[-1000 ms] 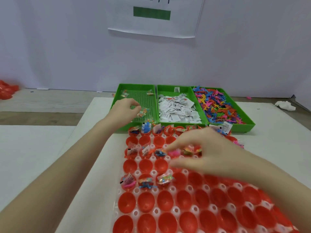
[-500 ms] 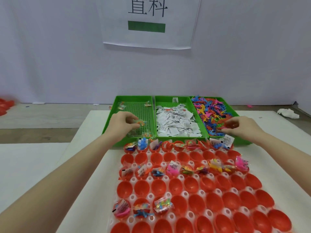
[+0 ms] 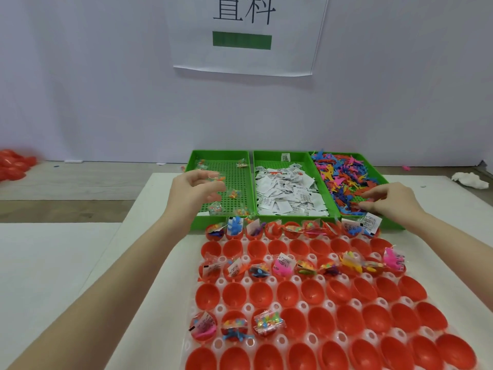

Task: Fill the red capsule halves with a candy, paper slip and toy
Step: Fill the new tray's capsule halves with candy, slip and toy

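Red capsule halves (image 3: pixel 314 297) in white holder (image 3: pixel 248 308), nearest; some filled. Left hand (image 3: pixel 193 192) over candy tray (image 3: pixel 245 177), fingers curled, grip unclear. Right hand (image 3: pixel 389 200) reaching into toy tray (image 3: pixel 384 180), fingers among toys (image 3: pixel 344 177). Paper slips (image 3: pixel 288 193) between.

left hand (image 3: pixel 196 189): raised, fingers loosely curled | right hand (image 3: pixel 388 200): palm down, fingers curled
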A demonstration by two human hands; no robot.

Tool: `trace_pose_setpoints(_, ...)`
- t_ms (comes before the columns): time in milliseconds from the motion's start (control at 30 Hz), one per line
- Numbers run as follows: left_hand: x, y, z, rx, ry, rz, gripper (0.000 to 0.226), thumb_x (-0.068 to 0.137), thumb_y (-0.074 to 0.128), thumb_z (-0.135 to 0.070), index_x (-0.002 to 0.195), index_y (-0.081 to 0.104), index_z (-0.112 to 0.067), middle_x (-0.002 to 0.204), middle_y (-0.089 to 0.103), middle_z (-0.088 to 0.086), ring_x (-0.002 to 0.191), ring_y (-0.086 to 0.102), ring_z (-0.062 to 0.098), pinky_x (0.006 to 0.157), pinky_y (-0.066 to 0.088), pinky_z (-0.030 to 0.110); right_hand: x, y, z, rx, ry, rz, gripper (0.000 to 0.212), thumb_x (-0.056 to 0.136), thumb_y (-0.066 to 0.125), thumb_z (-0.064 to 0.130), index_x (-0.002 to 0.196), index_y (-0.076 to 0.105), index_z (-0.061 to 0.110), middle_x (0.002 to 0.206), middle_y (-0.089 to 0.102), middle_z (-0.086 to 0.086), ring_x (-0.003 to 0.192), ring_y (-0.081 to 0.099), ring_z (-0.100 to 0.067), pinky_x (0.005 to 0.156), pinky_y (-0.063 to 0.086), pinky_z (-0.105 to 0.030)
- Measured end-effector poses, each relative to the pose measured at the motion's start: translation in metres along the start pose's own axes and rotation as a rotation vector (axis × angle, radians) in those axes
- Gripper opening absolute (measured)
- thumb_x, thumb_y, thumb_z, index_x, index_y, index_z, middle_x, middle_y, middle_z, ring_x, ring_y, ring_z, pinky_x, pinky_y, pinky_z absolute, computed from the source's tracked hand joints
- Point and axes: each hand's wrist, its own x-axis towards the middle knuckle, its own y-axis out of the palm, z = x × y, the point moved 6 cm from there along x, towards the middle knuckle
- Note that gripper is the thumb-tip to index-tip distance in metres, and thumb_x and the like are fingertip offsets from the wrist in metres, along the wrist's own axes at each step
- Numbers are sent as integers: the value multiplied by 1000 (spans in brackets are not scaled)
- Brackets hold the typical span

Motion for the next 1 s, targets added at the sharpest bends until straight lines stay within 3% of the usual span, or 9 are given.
trace_pose_setpoints(67,-14,2,-3,-26,-21,50,18,76,68,0,87,62,-12,68,62,2,53,57,7,64,50,19,-1,-3,1,42,22,-52,27,72,78,13,96,71,5,97,66,-14,79,59,-24,76,49,-37)
trace_pose_setpoints(233,-46,3,-11,-124,-68,168,2,76,68,-11,77,68,-10,63,65,2,56,59,6,59,51,14,-3,-13,7,18,-8,-194,16,81,69,15,93,72,5,89,68,-13,77,53,-19,70,39,-30)
trace_pose_setpoints(433,-60,0,-14,-137,-63,148,12,77,64,-23,78,68,-12,71,69,0,62,63,6,60,51,13,-3,-21,20,61,-39,-300,16,88,59,9,95,67,-3,98,67,-19,81,55,-24,73,38,-33)
trace_pose_setpoints(500,-62,1,-13,-149,-72,136,16,73,65,-26,79,68,-12,74,70,2,62,63,6,58,50,13,-1,-20,18,32,4,-288,18,91,54,12,100,65,0,105,65,-17,89,55,-27,77,38,-35)
trace_pose_setpoints(733,-61,1,-15,-152,-63,116,10,82,63,-20,80,68,-11,74,69,2,59,62,6,58,51,14,4,-15,12,58,103,-160,18,87,47,8,100,59,15,96,69,-10,76,55,-23,76,42,-38)
trace_pose_setpoints(833,-62,4,-16,-109,-45,133,11,82,63,-20,79,68,-11,70,68,0,55,59,4,55,49,13,5,-12,14,80,68,-131,27,88,46,3,109,60,13,99,68,-8,98,58,-27,88,44,-43)
trace_pose_setpoints(867,-62,5,-16,-93,-37,137,13,83,62,-21,78,68,-11,70,67,0,53,57,3,55,48,13,5,-11,16,91,47,-128,28,89,45,1,112,59,9,98,68,-9,100,59,-28,85,45,-40)
trace_pose_setpoints(933,-62,6,-16,-81,-29,138,15,83,62,-22,75,67,-10,70,66,1,52,55,3,57,47,15,3,-8,19,45,7,-57,28,89,55,7,117,57,6,100,66,-10,97,60,-28,78,44,-33)
trace_pose_setpoints(1000,-63,7,-15,-81,-32,132,15,82,62,-23,75,67,-11,70,66,2,53,55,4,62,50,19,3,3,18,-181,15,127,42,80,71,22,118,59,10,114,62,-10,104,56,-26,85,44,-34)
